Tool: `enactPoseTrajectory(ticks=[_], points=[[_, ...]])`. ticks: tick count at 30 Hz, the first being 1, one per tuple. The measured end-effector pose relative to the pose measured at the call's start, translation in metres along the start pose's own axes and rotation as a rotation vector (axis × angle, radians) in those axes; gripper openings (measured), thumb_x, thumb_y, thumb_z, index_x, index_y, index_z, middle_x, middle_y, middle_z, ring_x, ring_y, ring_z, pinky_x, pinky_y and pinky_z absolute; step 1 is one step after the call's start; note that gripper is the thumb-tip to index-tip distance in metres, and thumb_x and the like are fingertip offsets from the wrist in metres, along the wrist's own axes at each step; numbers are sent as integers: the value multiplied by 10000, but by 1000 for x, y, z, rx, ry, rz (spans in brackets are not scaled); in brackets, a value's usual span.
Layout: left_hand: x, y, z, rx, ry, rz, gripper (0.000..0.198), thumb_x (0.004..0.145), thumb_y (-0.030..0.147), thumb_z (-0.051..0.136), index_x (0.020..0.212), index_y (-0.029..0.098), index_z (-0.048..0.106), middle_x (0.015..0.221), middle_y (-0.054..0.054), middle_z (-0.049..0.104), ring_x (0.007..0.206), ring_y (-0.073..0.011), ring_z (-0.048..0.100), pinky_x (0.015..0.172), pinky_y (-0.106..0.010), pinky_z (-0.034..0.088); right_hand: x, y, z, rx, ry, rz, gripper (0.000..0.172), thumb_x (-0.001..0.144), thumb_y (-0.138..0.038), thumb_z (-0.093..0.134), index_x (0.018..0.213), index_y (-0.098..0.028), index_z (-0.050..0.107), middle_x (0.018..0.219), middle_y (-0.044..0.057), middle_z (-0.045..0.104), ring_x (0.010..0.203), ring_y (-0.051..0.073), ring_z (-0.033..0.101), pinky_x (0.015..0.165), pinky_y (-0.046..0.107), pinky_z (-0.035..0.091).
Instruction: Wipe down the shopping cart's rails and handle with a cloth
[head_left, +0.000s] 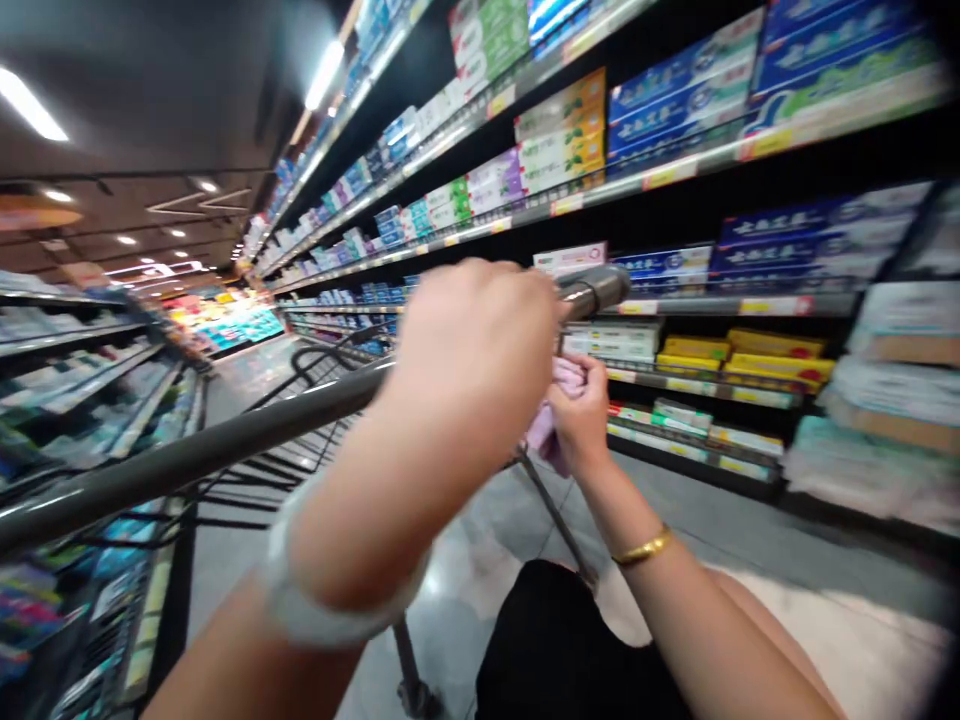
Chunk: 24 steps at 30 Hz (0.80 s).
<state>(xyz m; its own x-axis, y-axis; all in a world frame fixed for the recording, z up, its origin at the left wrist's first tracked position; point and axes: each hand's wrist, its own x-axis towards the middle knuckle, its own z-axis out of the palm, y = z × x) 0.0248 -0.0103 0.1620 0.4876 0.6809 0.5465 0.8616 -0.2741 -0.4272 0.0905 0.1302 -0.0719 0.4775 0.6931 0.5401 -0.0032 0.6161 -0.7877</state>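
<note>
A dark grey shopping cart handle (300, 400) runs slantwise across the view from the lower left up to its right end. My left hand (480, 330), blurred and with a pale band on its wrist, lies over the handle near that end, closed round it; the fingertips are hidden on the far side. Just below and to the right, my right hand (585, 410) is closed on a crumpled lilac cloth (547, 425). The cloth sits beneath the handle, partly hidden behind my left hand. A gold bracelet (643, 550) circles the right wrist.
The cart's wire basket (262, 450) extends ahead on the left. Shelves of toothpaste-like boxes (675, 100) line the right side, with yellow boxes (780, 355) low down. More shelving (82, 370) stands left of the aisle. Stacked pale packages (892, 390) sit at the right edge.
</note>
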Motion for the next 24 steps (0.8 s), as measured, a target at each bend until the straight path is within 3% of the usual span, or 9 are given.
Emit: enactPoseTrajectory(ticks=[2, 5, 9, 11, 16, 18, 21, 24], points=[[-8, -11, -10, 80, 38, -13, 405, 1021, 439, 422, 987, 206, 752, 923, -103, 746, 859, -265, 668, 784, -386, 444, 8, 3, -3, 36, 7, 94, 447, 704, -282, 674, 1130, -217, 556, 1181, 93, 677, 1062, 230, 652, 1035, 453, 502], [-18, -25, -14, 196, 2, -10, 458, 979, 525, 392, 890, 234, 734, 800, -85, 724, 670, -255, 609, 632, -369, 357, 15, 1, -9, 80, -17, 215, 406, 654, -259, 677, 1038, -214, 551, 1104, 83, 697, 996, 229, 660, 1020, 461, 506], [-26, -35, -7, 213, 97, -13, 514, 938, 652, 369, 839, 258, 684, 676, -43, 657, 534, -211, 502, 569, -326, 224, 20, -17, -15, 123, 40, 72, 380, 736, -304, 660, 1087, -226, 537, 1192, 76, 674, 1075, 208, 644, 1037, 397, 500], [-30, -33, -2, 228, 100, -24, 548, 959, 670, 317, 849, 255, 656, 684, -39, 647, 533, -204, 485, 573, -317, 207, 19, -17, -14, 125, 45, 62, 373, 739, -300, 654, 1082, -224, 531, 1178, 70, 667, 1074, 204, 642, 1029, 388, 502], [-36, -15, 4, 411, 25, -172, 578, 1007, 608, 153, 840, 266, 587, 651, -63, 572, 575, -250, 488, 559, -338, 163, 14, -7, -10, 124, 34, 252, 386, 675, -273, 677, 1022, -214, 519, 1062, 48, 661, 976, 208, 642, 982, 413, 517], [-36, -8, 4, 423, 12, -219, 575, 1012, 608, 144, 830, 271, 573, 637, -55, 534, 576, -250, 473, 552, -335, 152, 13, -25, -13, 136, 133, 115, 414, 719, -294, 683, 1089, -223, 511, 1101, 37, 634, 1009, 191, 628, 996, 388, 511], [-35, -4, 4, 395, 12, -242, 566, 1016, 608, 168, 840, 257, 575, 650, -48, 513, 570, -233, 437, 559, -328, 131, 15, -69, -23, 141, 210, -218, 508, 768, -289, 713, 1223, -252, 491, 1205, 47, 586, 1150, 189, 598, 1060, 367, 485], [-35, -4, 6, 334, 39, -263, 564, 1009, 610, 189, 864, 261, 607, 677, -65, 531, 565, -226, 388, 598, -336, 106, 17, -83, -25, 60, 95, -392, 452, 809, -219, 705, 1222, -262, 526, 1243, 67, 597, 1214, 210, 586, 1092, 402, 482]])
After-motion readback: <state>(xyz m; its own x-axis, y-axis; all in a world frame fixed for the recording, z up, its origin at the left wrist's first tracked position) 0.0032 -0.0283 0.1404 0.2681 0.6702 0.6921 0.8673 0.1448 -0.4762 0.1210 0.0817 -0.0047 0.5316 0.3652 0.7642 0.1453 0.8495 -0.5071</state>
